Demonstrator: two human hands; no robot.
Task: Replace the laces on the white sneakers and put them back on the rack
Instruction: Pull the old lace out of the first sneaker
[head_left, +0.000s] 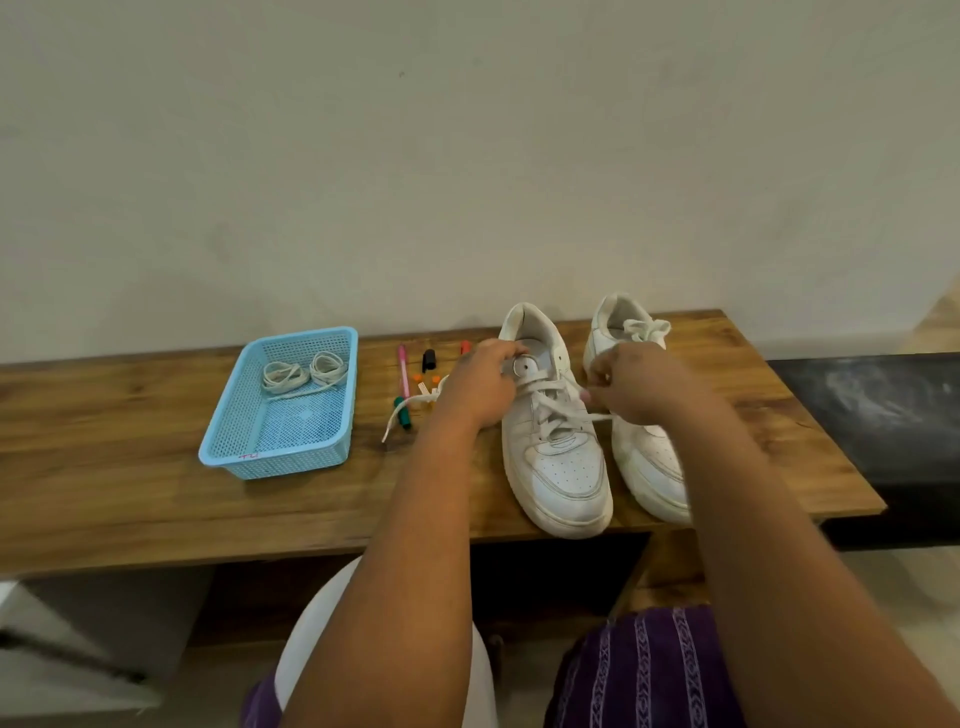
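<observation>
My knees sit nearest the lens, in purple patterned cloth (644, 670), with a white stool (322, 623) under my left forearm. Both forearms reach forward over the wooden bench (130, 493).

Left to right on the bench:

1. A blue basket (275, 457) holds two coiled white laces (304, 375) at its far end.
2. Markers (403, 364) and small orange caps lie loose between the basket and the shoes.
3. A free lace end (402, 415) trails across the bench from under my left hand, towards the markers.
4. My left hand (480, 387) rests on the left side of the near sneaker (563, 467), fingers curled at the collar by the tongue. The lace appears to run under this hand; I cannot tell if the fingers actually grip it.
5. The near sneaker stands upright, toe towards me, laced crosswise over the tongue.
6. My right hand (636, 384) pinches the lace (602, 417) at the sneaker's right eyelets, fingers curled.
7. The second sneaker (644, 452) stands just beside the first, partly behind my right hand and forearm, with a lace bunched at its opening.
</observation>
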